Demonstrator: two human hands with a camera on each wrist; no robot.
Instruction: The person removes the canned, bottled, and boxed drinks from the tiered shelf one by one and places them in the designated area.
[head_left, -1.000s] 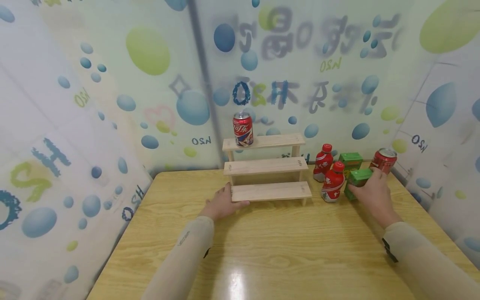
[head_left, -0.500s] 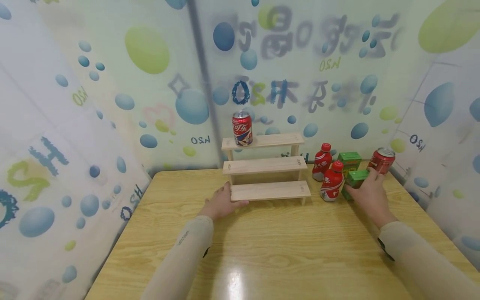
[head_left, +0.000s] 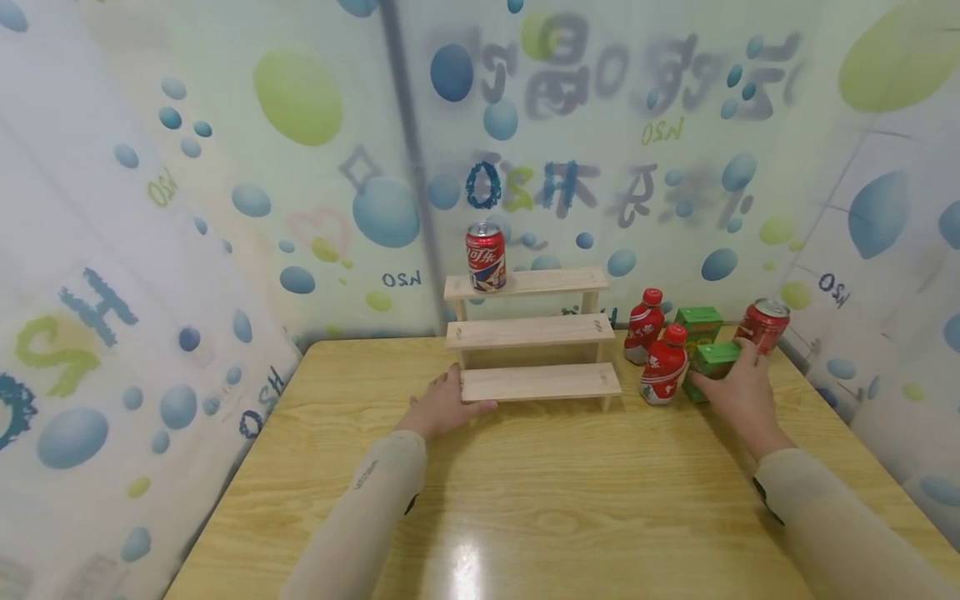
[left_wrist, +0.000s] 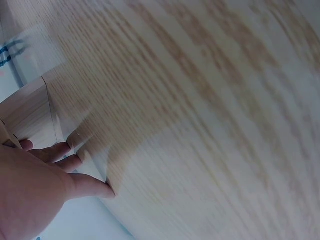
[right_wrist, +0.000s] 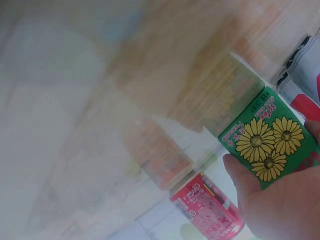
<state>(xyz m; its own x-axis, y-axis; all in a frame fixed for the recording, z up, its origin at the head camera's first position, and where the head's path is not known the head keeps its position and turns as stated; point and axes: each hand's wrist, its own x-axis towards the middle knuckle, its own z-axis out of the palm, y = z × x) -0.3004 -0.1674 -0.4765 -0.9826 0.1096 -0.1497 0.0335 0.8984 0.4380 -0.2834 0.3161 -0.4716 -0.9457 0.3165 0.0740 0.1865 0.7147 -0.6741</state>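
In the head view my left hand [head_left: 442, 406] holds the left end of the bottom tier of a three-tier wooden rack [head_left: 540, 383], thumb along its front edge. The left wrist view shows the fingers [left_wrist: 92, 186] reaching down to the tabletop beside the rack's board [left_wrist: 32, 112]. My right hand [head_left: 742, 402] grips the front green drink carton [head_left: 712, 356], which stands upright on the table. Yellow flowers decorate the carton [right_wrist: 272, 140] in the right wrist view. Close by stand two red bottles [head_left: 663, 367], a second green carton [head_left: 699, 321] and a red cola can [head_left: 765, 321].
Another cola can [head_left: 486, 258] stands at the left of the rack's top tier. The wooden table [head_left: 570, 500] reaches back to a patterned curtain [head_left: 315, 208], which also hangs at both sides. In the right wrist view a can [right_wrist: 207, 206] lies near the thumb.
My right hand has shifted very slightly left around the front carton. My left hand stays at the rack, and the other things keep their places.
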